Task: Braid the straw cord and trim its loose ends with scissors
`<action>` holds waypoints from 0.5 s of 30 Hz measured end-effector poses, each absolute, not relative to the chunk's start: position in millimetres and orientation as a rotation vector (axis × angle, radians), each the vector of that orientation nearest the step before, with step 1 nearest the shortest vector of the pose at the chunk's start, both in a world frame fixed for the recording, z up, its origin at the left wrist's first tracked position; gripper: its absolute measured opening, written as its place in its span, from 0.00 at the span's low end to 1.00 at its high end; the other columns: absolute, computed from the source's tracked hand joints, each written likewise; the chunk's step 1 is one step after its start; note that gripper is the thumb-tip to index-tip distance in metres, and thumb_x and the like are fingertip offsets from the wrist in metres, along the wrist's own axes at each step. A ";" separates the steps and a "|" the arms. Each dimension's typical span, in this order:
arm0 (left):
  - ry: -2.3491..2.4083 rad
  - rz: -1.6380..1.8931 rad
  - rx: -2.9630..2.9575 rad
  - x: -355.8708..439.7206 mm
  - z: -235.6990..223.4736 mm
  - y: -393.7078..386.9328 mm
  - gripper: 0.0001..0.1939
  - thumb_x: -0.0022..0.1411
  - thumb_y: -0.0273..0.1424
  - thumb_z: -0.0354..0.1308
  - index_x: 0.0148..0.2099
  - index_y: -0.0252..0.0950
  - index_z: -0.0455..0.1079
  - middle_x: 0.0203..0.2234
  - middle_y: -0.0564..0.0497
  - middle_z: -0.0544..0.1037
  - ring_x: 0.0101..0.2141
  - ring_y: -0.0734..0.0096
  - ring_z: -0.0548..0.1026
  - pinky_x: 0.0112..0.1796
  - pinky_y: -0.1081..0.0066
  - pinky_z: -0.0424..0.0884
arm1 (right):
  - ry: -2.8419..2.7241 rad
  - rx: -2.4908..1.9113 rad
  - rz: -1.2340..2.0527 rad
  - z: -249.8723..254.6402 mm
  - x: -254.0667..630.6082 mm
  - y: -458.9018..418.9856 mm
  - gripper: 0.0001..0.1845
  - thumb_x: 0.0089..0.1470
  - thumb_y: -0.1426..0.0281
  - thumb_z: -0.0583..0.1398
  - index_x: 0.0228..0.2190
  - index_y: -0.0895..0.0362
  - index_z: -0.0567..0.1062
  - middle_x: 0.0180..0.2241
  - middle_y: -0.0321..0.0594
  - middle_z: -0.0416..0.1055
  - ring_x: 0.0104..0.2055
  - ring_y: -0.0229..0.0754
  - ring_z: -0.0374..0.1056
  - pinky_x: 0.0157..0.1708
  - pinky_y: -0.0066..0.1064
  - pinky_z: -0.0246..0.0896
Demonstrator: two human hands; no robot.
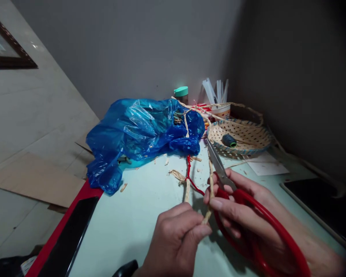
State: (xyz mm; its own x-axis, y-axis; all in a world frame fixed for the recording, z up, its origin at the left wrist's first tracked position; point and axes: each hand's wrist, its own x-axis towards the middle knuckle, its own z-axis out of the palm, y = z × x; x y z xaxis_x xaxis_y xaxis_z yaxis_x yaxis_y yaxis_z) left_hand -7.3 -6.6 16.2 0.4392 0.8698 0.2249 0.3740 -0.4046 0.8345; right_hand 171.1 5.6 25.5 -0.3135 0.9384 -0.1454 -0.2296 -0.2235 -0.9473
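My left hand (175, 238) pinches the near end of a twisted straw rope (210, 181) between thumb and fingers. My right hand (248, 207) grips red-handled scissors (265, 227), whose shut metal blades (217, 163) point away beside the rope. A red cord (188, 169) lies alongside the straw strands on the pale green table (138, 219). The rope runs on toward a crumpled blue plastic bag (141, 130) at the table's far side.
A woven basket tray (248, 134) holding a dark thread spool (228, 141) sits at the back right, with a cup of white sticks (219, 104) and a green-capped jar (181, 93) behind. A white paper (266, 165) and a dark tablet (320, 204) lie right. Straw scraps litter the table.
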 end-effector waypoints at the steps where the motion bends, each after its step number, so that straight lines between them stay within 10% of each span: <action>1: 1.045 0.890 2.001 -8.7 16.4 -6.6 0.18 0.67 0.29 0.48 0.28 0.34 0.72 0.22 0.50 0.70 0.26 0.72 0.68 0.28 0.72 0.58 | -1.109 -0.980 1.697 24.3 170.4 5.5 0.19 0.49 0.59 0.67 0.37 0.53 0.66 0.24 0.29 0.64 0.20 0.29 0.58 0.17 0.20 0.54; 15: 1.132 0.939 2.005 -7.1 23.0 -17.6 0.07 0.62 0.25 0.53 0.41 0.36 0.71 0.26 0.54 0.74 0.26 0.75 0.70 0.30 0.78 0.64 | -1.060 -0.895 1.762 22.5 174.0 1.6 0.16 0.50 0.64 0.66 0.40 0.50 0.69 0.21 0.28 0.63 0.19 0.30 0.54 0.16 0.19 0.51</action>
State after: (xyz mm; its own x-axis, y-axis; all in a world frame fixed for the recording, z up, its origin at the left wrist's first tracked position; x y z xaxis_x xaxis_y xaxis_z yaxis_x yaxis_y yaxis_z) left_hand -7.1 -17.6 23.0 0.3722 0.8884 0.2687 0.4282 -0.4213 0.7995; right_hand 174.0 1.6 22.5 -0.3640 0.9210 -0.1390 -0.3092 -0.2602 -0.9147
